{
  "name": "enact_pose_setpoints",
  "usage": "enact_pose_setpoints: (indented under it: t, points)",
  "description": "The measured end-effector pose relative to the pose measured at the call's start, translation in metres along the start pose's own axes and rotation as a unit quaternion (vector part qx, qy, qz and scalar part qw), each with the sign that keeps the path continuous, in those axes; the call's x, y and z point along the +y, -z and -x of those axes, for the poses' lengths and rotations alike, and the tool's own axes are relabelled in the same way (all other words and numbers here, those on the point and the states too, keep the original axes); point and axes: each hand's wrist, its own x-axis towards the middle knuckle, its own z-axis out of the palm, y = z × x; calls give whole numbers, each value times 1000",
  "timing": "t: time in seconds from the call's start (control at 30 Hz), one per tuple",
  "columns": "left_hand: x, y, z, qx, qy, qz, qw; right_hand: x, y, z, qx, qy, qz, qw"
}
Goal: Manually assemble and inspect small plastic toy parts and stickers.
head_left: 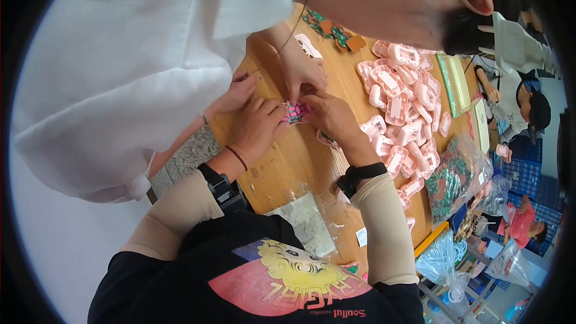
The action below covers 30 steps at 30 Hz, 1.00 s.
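Hands, two, left hand and right hand, each grip clamped on one small pink-green piece beside dozens of pink plastic parts.

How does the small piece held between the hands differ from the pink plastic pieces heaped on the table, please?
The held piece is patterned green and pink, while the heaped pieces are plain pale pink. The held piece is single, pinched by the left hand and right hand; the heaped pieces lie loose and untouched. Both are over the wooden table.

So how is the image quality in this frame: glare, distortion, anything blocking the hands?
Head view: strong fisheye bending with dark corners; a co-worker's white shirt is overexposed at left; the left hand, right hand and small pink-green piece are evenly lit, slightly soft.
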Motion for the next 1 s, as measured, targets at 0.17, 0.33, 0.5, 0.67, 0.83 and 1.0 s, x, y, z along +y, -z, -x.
enact_pose_setpoints:
  t: [0.17,0.33,0.5,0.67,0.83,1.0]
  points:
    - [5,3,-2,-34,40,25,998,-3,-1,9,24,-55,-137,989]
    - [14,7,-12,-68,41,-57,995,8,-13,24,82,-118,-224,964]
    - [14,3,-12,-90,36,-117,988,0,-16,26,152,22,-44,987]
    - [13,-1,-11,-110,23,-120,986,6,-23,28,164,24,15,986]
    - [8,5,-14,-151,24,-119,981,11,-25,30,167,18,17,986]
    - [6,7,-18,-143,-11,-99,985,8,-24,36,172,-42,-71,982]
